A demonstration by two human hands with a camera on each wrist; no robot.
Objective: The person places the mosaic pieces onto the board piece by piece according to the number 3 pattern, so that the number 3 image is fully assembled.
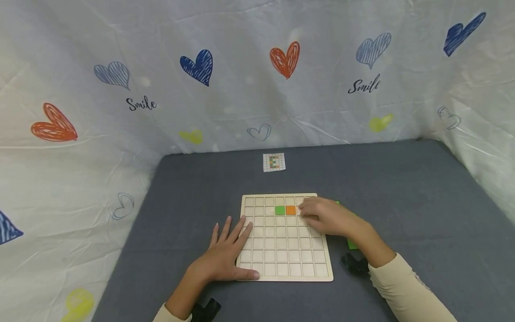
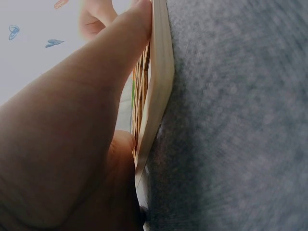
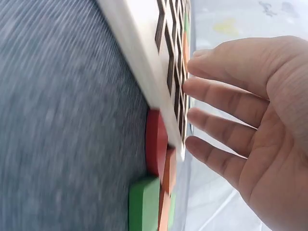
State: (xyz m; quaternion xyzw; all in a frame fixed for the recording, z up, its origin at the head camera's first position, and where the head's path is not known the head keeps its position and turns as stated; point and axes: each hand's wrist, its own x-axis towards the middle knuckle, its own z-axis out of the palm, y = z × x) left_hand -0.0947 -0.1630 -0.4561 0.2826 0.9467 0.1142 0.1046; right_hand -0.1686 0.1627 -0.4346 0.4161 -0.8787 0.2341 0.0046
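Note:
A pale wooden grid board [image 1: 281,243] lies on the table. In its second row, a green square tile [image 1: 280,210] and an orange square tile [image 1: 290,210] sit side by side in cells. My left hand [image 1: 225,257] rests with spread fingers over the board's left edge, thumb at the front corner. My right hand [image 1: 326,217] reaches over the right side, fingertips at the cells just right of the orange tile. In the right wrist view, the fingers [image 3: 221,94] are fairly straight and touch the board's face, with no piece showing between them.
Right of the board lie loose pieces, including a red block [image 3: 155,142] and a green block [image 3: 144,204], partly hidden by my right arm in the head view. A small printed grid card [image 1: 274,162] lies beyond the board. A heart-patterned curtain [image 1: 241,107] hangs behind the table.

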